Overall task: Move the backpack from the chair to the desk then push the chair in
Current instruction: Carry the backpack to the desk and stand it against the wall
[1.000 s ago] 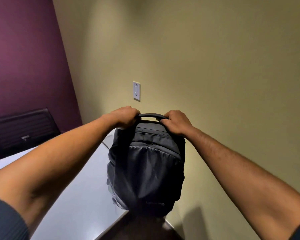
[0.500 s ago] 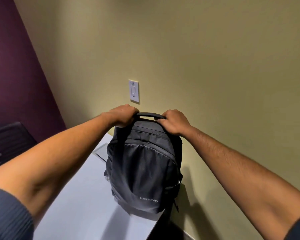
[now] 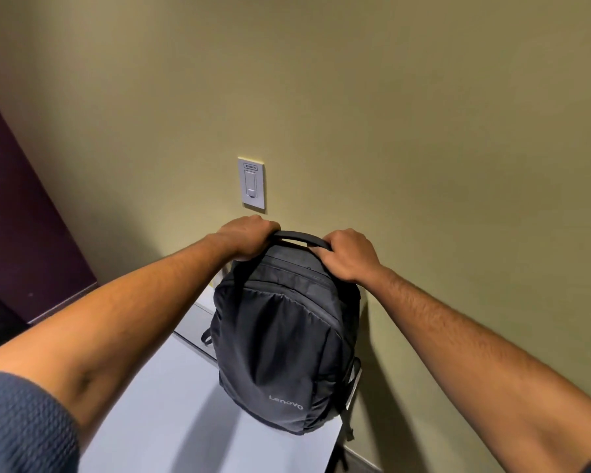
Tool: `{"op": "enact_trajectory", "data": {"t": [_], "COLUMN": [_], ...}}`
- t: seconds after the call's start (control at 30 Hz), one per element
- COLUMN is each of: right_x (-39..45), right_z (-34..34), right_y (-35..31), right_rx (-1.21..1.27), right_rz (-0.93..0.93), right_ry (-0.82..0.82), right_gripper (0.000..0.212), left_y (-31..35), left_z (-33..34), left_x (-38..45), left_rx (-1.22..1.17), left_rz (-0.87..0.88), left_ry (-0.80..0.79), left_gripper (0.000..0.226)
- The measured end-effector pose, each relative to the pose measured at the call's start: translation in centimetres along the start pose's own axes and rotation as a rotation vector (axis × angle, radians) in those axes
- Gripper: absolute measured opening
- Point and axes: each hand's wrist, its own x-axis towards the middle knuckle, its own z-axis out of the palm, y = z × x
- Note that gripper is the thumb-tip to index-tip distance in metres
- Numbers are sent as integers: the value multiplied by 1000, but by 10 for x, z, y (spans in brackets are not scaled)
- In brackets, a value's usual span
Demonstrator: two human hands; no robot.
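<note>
A dark grey backpack (image 3: 284,343) with a "Lenovo" logo stands upright on the white desk (image 3: 171,414), at its right end close to the wall. My left hand (image 3: 244,237) grips the left end of its top handle and my right hand (image 3: 347,256) grips the right end. Both arms reach forward over the desk. The chair is not in view.
An olive wall with a white light switch (image 3: 252,184) rises right behind the desk. A purple wall (image 3: 17,216) stands at the left. The desk's right edge (image 3: 335,445) drops off just beside the backpack, with its straps hanging over.
The backpack has come down from the air over the desk's corner and now stands on the desk top, farther in towards the wall. Both hands have stayed on the handle.
</note>
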Motion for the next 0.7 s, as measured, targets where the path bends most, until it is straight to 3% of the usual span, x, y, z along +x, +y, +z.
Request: {"op": "enact_trajectory", "data": {"t": [0.13, 0.27, 0.4, 0.5, 0.57, 0.7], "right_x": [18, 32, 36, 35, 34, 33], "right_z": [5, 22, 33, 42, 50, 63], "right_y": [14, 26, 43, 50, 51, 50], "right_rx": [-84, -5, 114, 168, 230, 286], "right_rz": [-37, -35, -63, -164, -220, -236], "right_ry": [51, 120, 203, 194, 223, 317], "right_gripper": [37, 15, 31, 43, 39, 25], "left_y": [-9, -8, -5, -10, -13, -18], "left_z": [12, 29, 51, 67, 72, 77], "left_x": [28, 46, 62, 64, 61, 57], "left_rx": [-2, -76, -272, -359, -420, -389], "left_rz": [4, -17, -4, 50, 84, 135], "left_ry": [47, 141, 227, 208, 172, 11], "left_gripper": [19, 18, 12, 15, 21, 55]}}
